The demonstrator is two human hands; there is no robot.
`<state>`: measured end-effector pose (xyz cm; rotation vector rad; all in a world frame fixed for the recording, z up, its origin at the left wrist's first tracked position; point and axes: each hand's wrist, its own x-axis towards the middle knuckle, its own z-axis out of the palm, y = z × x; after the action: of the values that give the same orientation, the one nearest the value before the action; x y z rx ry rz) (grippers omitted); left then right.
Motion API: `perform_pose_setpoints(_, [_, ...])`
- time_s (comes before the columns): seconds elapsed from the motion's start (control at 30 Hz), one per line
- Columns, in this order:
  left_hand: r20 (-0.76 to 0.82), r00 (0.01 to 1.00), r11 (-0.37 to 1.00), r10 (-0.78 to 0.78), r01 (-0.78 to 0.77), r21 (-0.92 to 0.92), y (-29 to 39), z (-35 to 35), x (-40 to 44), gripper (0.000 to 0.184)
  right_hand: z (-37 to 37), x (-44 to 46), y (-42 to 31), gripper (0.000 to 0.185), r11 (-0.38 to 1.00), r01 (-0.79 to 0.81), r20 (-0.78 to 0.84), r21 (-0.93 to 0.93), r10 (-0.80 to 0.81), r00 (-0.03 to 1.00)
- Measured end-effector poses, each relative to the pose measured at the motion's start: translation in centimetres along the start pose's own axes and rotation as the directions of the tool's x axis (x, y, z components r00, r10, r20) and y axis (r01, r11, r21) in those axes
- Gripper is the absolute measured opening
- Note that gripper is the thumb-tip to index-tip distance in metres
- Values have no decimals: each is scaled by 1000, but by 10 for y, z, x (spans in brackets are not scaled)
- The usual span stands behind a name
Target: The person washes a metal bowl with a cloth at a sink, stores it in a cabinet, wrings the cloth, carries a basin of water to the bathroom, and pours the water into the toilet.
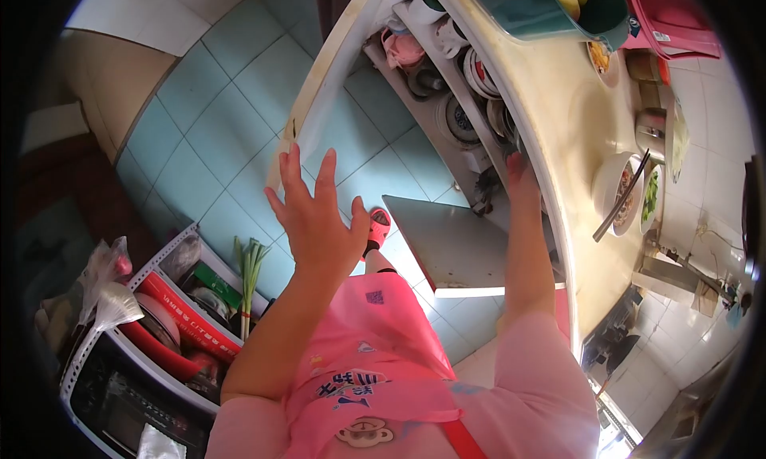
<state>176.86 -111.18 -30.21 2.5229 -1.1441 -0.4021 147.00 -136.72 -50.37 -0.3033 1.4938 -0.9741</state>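
My left hand (323, 215) is raised with its fingers spread and nothing in it. Its fingertips are close to the edge of an open cabinet door (307, 92); whether they touch it I cannot tell. My right hand (523, 180) reaches into the cabinet under the counter, and its fingers are mostly hidden in shadow by the shelf. Stacked plates and bowls (479, 72) stand on the upper shelf near it. Lower down are a patterned dish (459, 122) and a pink item (403, 50).
Another door (447, 243) hangs open by my legs. On the counter (550, 60) are a green basin (535, 12), a bowl with chopsticks (613, 187) and a plate of chopped greens (650, 195). Green onions (251, 267) and a rack (152, 259) stand at left.
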Motion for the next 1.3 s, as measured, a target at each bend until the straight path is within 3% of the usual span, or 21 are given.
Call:
perform_pose_setpoints(0.13, [58,998,998,-17,13,65,4,9,2,63,22,20,-12,16,994,82,50,66,-85,995])
perform_pose_setpoints(0.37, [127,992,992,26,-40,116,18,18,-5,64,23,59,-10,18,995,54,66,78,-60,996])
perform_pose_setpoints(0.73, [170,984,998,52,-56,21,32,21,-12,72,3,70,3,21,990,-129,67,-63,134,989])
perform_pose_setpoints(0.83, [205,978,997,41,-27,-73,45,12,-13,72,-15,22,11,21,962,-189,152,-196,220,964])
perform_pose_setpoints(0.9, [215,975,992,49,-22,-123,61,6,-14,67,-8,-73,-7,21,963,-145,252,-228,202,946])
perform_pose_setpoints(0.93, [227,972,985,52,-13,-171,71,4,-14,67,-10,-124,-32,17,939,-166,429,-302,290,855])
perform_pose_setpoints(1.0, [262,964,966,51,19,-259,91,7,-16,69,-28,-212,-64,13,884,-281,493,-373,445,747])
perform_pose_setpoints(1.03, [272,961,957,53,28,-288,101,11,-18,70,-37,-251,-80,10,733,-171,371,-659,514,774])
perform_pose_setpoints(1.07, [295,953,940,70,36,-340,112,14,-18,73,-70,-272,-81,8,736,-320,491,-596,650,580])
perform_pose_setpoints(1.13, [339,939,868,62,117,-482,139,20,-16,74,-100,-314,-84,13,548,-480,272,-685,804,529])
perform_pose_setpoints(1.17, [297,954,830,43,132,-543,153,26,-12,73,-114,-321,-82,13,563,-476,281,-675,793,540])
perform_pose_setpoints(1.23, [293,956,662,5,217,-718,167,61,-4,77,-138,-319,-70,21,673,-545,176,-500,695,698])
perform_pose_setpoints(1.27, [291,956,663,23,204,-720,178,71,3,77,-139,-314,-69,21,686,-541,181,-488,685,706])
perform_pose_setpoints(1.3, [338,941,362,-25,324,-874,190,79,13,79,-136,-307,-70,25,694,-526,149,-492,663,734])
